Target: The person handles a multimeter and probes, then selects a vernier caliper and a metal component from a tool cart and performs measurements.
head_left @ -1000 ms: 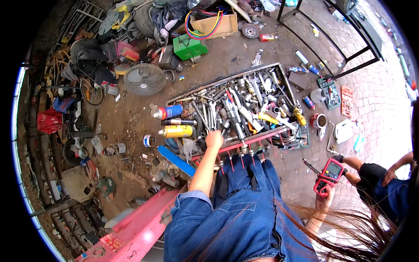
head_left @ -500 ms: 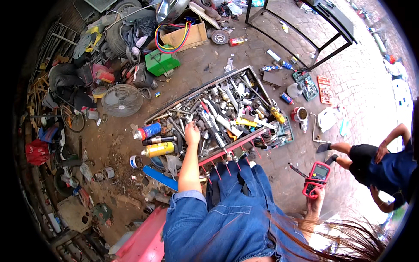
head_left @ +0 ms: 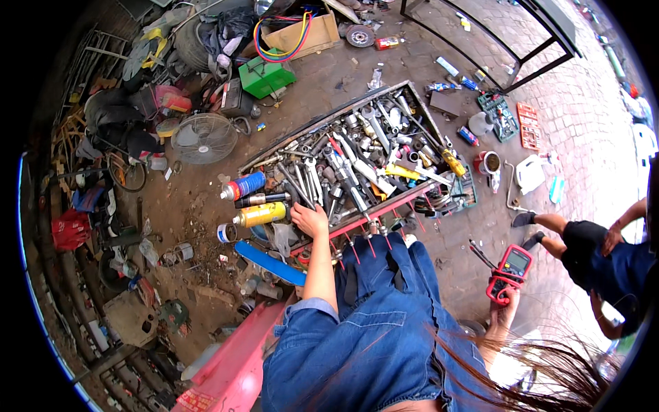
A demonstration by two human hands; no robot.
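The left hand has shifted toward the tray's near edge, among tools; its grip I cannot tell. The right hand clasps the meter, apart from the tray.

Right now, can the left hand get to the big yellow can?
Yes, it looks like it. The left hand is just to the right of the yellow can, and nothing seems to block the way. I can't tell whether that hand is already holding something.
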